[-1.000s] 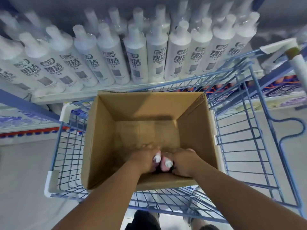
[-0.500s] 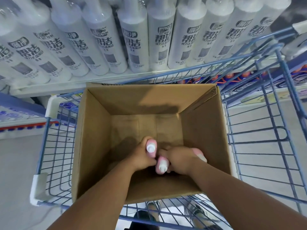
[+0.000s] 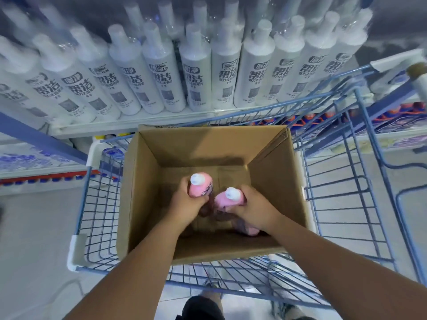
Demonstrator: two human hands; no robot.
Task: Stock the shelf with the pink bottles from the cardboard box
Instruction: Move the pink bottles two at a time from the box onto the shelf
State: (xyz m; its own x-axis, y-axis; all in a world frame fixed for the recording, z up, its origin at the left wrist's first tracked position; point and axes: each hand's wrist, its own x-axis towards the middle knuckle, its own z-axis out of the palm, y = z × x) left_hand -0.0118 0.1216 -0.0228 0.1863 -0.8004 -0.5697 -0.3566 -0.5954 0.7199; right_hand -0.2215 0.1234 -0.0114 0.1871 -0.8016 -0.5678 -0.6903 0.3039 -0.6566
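Two pink bottles [image 3: 200, 186], one gripped per hand — left hand [image 3: 186, 202], right hand [image 3: 253, 209] — now lifted higher in your cardboard box [image 3: 143, 181]; shelve next.

**Cardboard, Plastic and Coated Wire**

An open brown cardboard box [image 3: 147, 181] is seen around both hands, its corrugated walls matt and faintly fibrous, with creased fold lines on the far-right inner corner. The pink plastic bottle with a white cap [image 3: 201, 186] gripped in the left hand [image 3: 184, 202] appears smooth, with a soft sheen; its cap looks glossier. Beneath and around the box, a blue-coated metal wire trolley [image 3: 342, 204] is shown, its bars smooth, its corner guards of white plastic. Beyond the hands, tall white plastic bottles [image 3: 198, 75] are ranged, their surfaces satin and printed.
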